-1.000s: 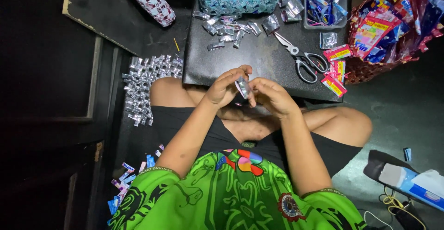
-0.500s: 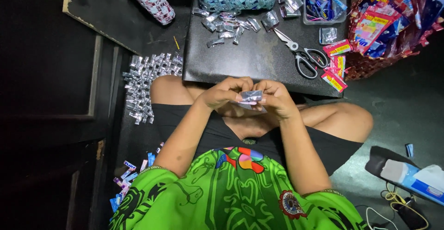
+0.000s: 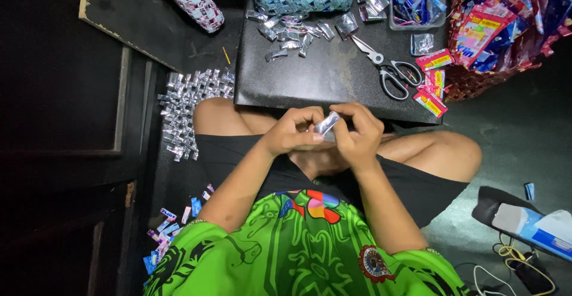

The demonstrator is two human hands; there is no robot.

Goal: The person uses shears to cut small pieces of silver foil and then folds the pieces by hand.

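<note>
Quietly, both hands pinch one folded silver foil strip over the lap.

Over at the left, a woven silver mat lies on the dark floor, with loose blue and pink wrappers nearer the green shirt. Next comes the left hand, fingers curled narrow around the lower end of the folded foil strip; the right hand closes on its upper end, so the strip sits between them, just in front of the black board. On that board lie folded foil pieces and scissors, well apart from the hands. At the far right stands a bag of bright wrappers.
</note>
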